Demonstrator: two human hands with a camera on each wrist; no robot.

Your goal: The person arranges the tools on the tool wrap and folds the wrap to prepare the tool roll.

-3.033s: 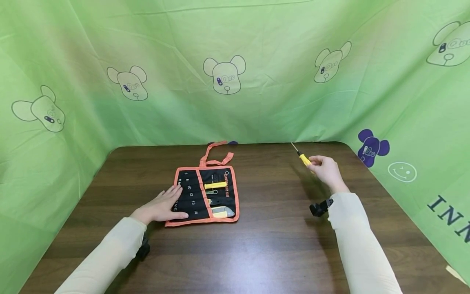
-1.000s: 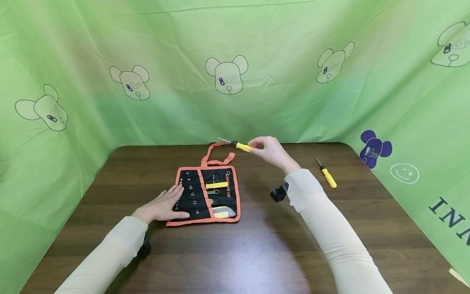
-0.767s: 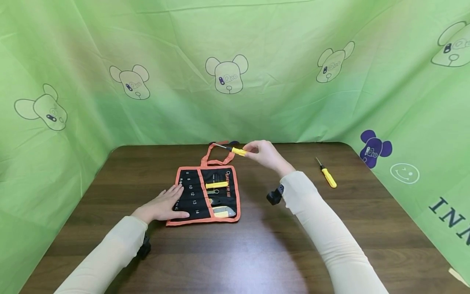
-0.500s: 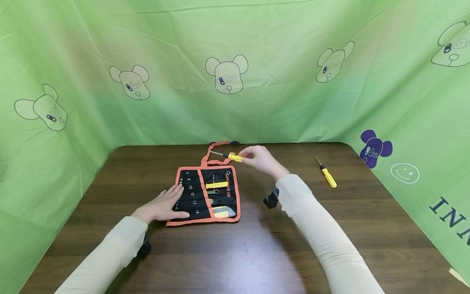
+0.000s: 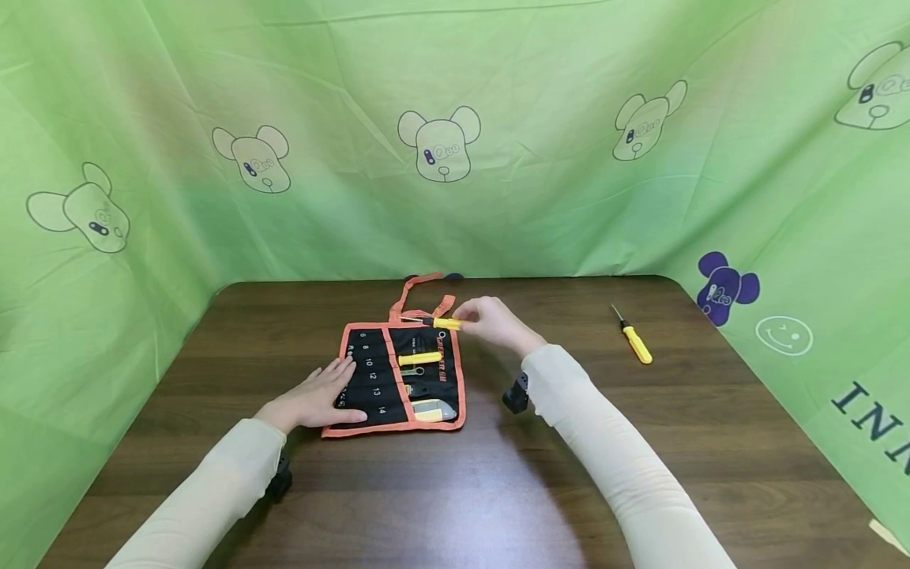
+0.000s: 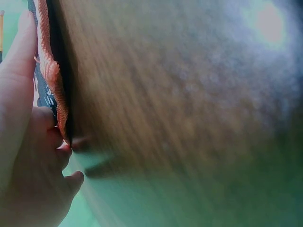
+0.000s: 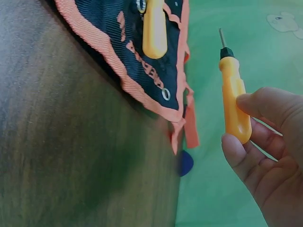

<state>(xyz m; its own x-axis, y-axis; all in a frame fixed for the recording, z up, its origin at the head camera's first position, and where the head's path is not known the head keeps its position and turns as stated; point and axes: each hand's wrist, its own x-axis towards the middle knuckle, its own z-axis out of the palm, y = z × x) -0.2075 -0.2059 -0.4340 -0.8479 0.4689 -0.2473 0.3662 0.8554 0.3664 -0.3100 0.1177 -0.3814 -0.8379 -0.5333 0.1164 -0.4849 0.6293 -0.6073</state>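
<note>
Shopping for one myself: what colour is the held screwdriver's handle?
Yellow handle, shown best in the right wrist view.

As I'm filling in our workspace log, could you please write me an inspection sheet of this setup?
Surface: brown table, with a bright glare patch near the front.
Job's things: tool pouch lying open, a yellow handle and a knife among the tools in it; loose screwdriver lying to the right; held screwdriver raised near the pouch's far edge.
Clutter: pale strip at the table's right edge, too little shown to identify.
Hands: left hand rests spread on the pouch; right hand pinches the held screwdriver's handle.
Cables: nothing seen.
Surroundings: green curtain printed with cartoon heads.
</note>
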